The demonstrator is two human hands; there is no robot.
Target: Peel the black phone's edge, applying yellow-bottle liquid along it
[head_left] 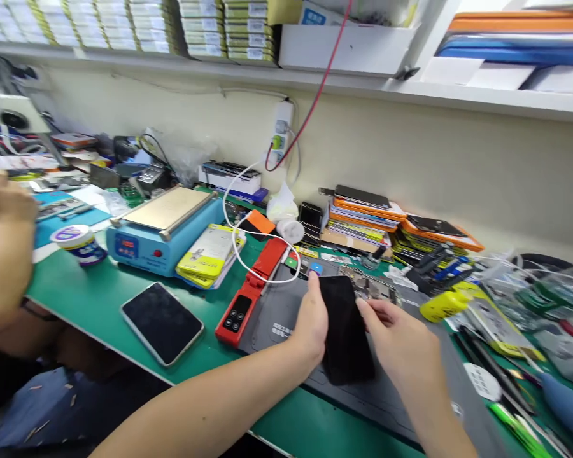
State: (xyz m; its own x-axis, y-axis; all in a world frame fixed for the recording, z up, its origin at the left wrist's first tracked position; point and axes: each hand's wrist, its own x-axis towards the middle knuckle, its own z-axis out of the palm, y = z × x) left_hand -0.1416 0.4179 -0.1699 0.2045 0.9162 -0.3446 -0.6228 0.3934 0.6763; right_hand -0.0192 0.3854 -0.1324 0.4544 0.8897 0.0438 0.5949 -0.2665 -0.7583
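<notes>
Held the black phone (346, 337) a little below and right of the middle of the frame, above a dark grey mat (279, 302). Saw in it a long, flat shape with rounded corners, slightly tilted, with upper end toward the left and lower end toward the lower right. Found the large face wholly black, smooth and plain, with only a weak, dull shine; could not tell for certain screen from back. Noticed also dark edges, partly covered at both long sides by the hands.

Gripped the left long edge with the left hand (311, 321), with thumb upward near the upper left corner. Placed the right hand (401, 340) at the right long edge, near the upper part, with thumb and finger together as in a pinch; could not tell whether clamped on the phone or only touching. Held both hands apart from each other, with the phone between.

Saw just behind, toward the upper right, an opened device (377, 287) with metallic inner parts. Saw left of the mat's writing a red device (239, 312), and farther left, on the green table (71, 286), a pale-framed phone (162, 323) with dark face.
</notes>
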